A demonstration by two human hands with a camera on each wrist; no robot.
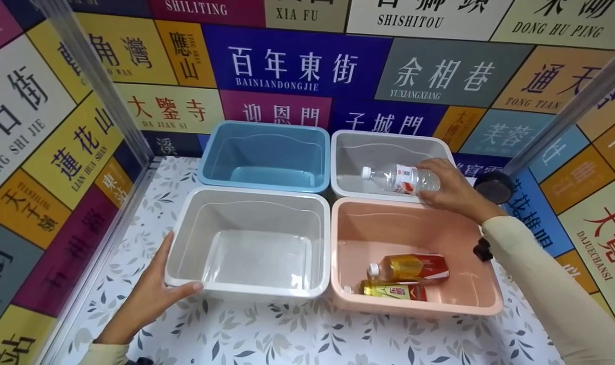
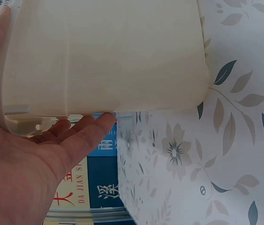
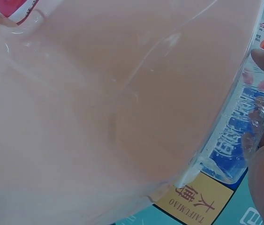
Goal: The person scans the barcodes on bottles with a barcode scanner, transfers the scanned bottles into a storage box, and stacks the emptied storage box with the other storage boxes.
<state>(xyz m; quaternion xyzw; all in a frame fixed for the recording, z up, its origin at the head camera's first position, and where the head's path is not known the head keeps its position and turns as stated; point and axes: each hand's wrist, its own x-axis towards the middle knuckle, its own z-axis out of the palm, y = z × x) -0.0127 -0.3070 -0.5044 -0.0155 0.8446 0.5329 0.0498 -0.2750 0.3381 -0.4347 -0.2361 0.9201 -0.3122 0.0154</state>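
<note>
My right hand (image 1: 451, 187) grips a clear plastic water bottle (image 1: 386, 178) around its lower half. Lying sideways with its white cap to the left, the bottle is over the grey bin (image 1: 393, 137) at the back right. The right wrist view shows my thumb and part of the bottle (image 3: 237, 126) beyond the peach bin's wall. At the front-left corner of the off-white bin (image 1: 246, 290), my left hand (image 1: 147, 294) rests with thumb along the front rim and straight fingers along the left side. In the left wrist view those fingers (image 2: 87, 133) touch beneath the rim.
The peach bin (image 1: 413, 305) at front right holds an amber drink bottle (image 1: 413, 267) and a yellow-labelled bottle (image 1: 396, 290). A blue bin (image 1: 266, 128) stands at back left. Sign-printed panels (image 1: 297, 61) surround the leaf-patterned tabletop (image 1: 266, 334). A dark round object (image 1: 494, 186) stands beyond my right wrist.
</note>
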